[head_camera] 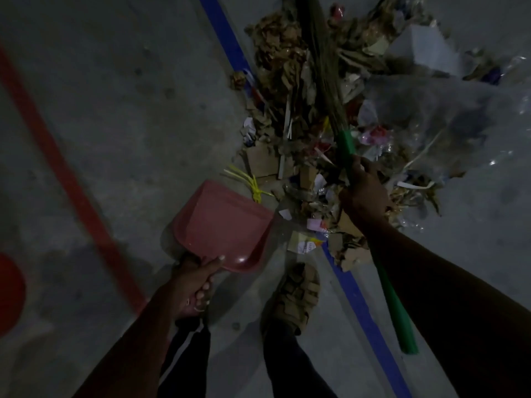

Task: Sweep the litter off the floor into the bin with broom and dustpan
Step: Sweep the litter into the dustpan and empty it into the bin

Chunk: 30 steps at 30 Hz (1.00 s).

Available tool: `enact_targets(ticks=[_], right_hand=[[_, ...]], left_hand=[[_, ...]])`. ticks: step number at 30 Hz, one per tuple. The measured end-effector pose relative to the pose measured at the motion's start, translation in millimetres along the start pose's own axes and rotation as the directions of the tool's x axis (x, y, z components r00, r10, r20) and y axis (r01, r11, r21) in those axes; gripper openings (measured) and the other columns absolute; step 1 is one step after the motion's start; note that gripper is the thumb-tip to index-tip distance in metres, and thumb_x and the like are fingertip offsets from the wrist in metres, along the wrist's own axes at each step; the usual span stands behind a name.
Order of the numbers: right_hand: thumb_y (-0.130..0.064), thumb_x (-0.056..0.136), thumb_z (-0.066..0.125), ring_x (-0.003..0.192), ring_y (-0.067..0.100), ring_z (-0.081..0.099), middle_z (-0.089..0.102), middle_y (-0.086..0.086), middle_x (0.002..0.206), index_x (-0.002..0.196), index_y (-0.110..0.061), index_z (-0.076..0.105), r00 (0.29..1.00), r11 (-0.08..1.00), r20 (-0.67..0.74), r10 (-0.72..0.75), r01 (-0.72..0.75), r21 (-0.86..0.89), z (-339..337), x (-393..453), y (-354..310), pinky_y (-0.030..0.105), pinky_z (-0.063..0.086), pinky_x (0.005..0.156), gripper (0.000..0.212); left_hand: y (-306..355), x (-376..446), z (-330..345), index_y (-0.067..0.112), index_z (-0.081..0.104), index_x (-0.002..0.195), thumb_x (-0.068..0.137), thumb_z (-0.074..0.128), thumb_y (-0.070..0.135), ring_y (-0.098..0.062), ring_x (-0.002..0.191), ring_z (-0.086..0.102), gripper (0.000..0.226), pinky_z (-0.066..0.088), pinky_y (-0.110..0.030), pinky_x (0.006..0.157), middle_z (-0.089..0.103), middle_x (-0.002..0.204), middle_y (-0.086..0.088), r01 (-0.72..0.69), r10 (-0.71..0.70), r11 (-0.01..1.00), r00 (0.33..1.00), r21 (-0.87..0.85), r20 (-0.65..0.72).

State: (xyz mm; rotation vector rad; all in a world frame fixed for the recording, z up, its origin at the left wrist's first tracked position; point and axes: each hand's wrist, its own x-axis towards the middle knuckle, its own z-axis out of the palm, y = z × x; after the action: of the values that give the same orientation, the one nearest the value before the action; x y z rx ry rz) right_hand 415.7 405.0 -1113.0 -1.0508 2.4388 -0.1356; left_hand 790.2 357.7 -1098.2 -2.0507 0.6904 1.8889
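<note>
A red dustpan lies low over the grey floor, its mouth turned toward the litter. My left hand grips its handle from below. My right hand grips the green handle of a grass broom. The broom's brown bristles reach up over a big litter pile of torn cardboard, paper scraps, yellow straps and clear plastic film. The pile's near edge lies just right of the dustpan's mouth. No bin shows.
A blue floor line runs diagonally under the pile, and a red line crosses the floor at left. A round red object sits at the left edge. My sandalled foot stands beside the blue line. The scene is dim.
</note>
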Motion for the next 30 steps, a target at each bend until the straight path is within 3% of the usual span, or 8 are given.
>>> enact_targets(ticks=[4,8,12,17,20,24,30], right_hand=[[-0.005,0.081,0.057,0.103,0.035,0.062,0.038,0.008,0.151,0.147,-0.016,0.039,0.999,0.998,-0.007,-0.035,0.035,-0.050,22,-14,15,0.043,0.058,0.059,0.069],[-0.001,0.080,0.060,0.097,0.037,0.062,0.043,0.009,0.149,0.150,-0.018,0.041,1.000,0.996,0.016,-0.025,0.026,-0.083,38,-54,30,0.034,0.051,0.058,0.075],[0.003,0.077,0.062,0.085,0.034,0.063,0.037,0.004,0.152,0.151,-0.021,0.038,0.993,0.998,0.110,-0.041,0.047,-0.051,52,-97,46,0.028,0.044,0.050,0.082],[0.006,0.070,0.066,0.080,0.033,0.065,0.040,0.003,0.150,0.147,-0.023,0.041,0.994,0.997,0.081,-0.066,0.063,0.041,59,-110,47,0.028,0.045,0.050,0.087],[0.006,0.070,0.067,0.089,0.030,0.065,0.043,0.000,0.150,0.146,-0.023,0.046,1.000,0.995,-0.013,-0.004,0.005,0.101,56,-102,42,0.026,0.043,0.056,0.084],[0.008,0.072,0.065,0.096,0.037,0.062,0.042,0.005,0.152,0.147,-0.020,0.045,0.994,0.997,-0.097,0.053,-0.047,0.065,52,-77,35,0.030,0.045,0.057,0.083],[0.000,0.072,0.064,0.102,0.038,0.061,0.041,0.006,0.152,0.151,-0.020,0.039,0.999,0.999,-0.035,0.032,-0.033,-0.033,53,-42,35,0.038,0.054,0.062,0.085]], left_hand=[[7,16,-9,0.007,0.052,0.070,0.087,0.071,0.054,-0.013,0.033,0.032,0.054,0.030,-0.016,0.038,0.043,0.047,-0.003,-0.004,0.010,0.991,0.999,0.133,-0.043],[22,24,-14,0.010,0.050,0.069,0.089,0.070,0.053,-0.011,0.031,0.029,0.051,0.029,-0.016,0.033,0.040,0.047,-0.001,0.017,-0.015,0.989,1.000,0.144,-0.014],[39,31,-18,0.012,0.049,0.071,0.091,0.068,0.052,-0.009,0.030,0.028,0.049,0.025,-0.014,0.035,0.039,0.046,0.001,-0.002,0.005,0.978,1.000,0.208,-0.013],[54,47,-28,0.014,0.049,0.074,0.088,0.069,0.056,-0.011,0.033,0.028,0.050,0.026,-0.016,0.042,0.039,0.048,0.002,-0.045,0.039,0.964,0.999,0.262,0.026],[62,53,-30,0.014,0.048,0.076,0.088,0.069,0.058,-0.012,0.034,0.028,0.049,0.027,-0.020,0.049,0.039,0.047,0.002,-0.121,0.103,0.957,0.991,0.262,0.083],[76,54,-25,0.015,0.048,0.074,0.089,0.067,0.058,-0.012,0.035,0.030,0.049,0.027,-0.018,0.044,0.041,0.048,0.002,-0.149,0.133,0.938,0.988,0.313,0.072],[91,56,-22,0.014,0.048,0.074,0.089,0.067,0.058,-0.010,0.035,0.030,0.050,0.025,-0.015,0.035,0.040,0.049,0.002,-0.114,0.098,0.929,0.993,0.352,0.062]])
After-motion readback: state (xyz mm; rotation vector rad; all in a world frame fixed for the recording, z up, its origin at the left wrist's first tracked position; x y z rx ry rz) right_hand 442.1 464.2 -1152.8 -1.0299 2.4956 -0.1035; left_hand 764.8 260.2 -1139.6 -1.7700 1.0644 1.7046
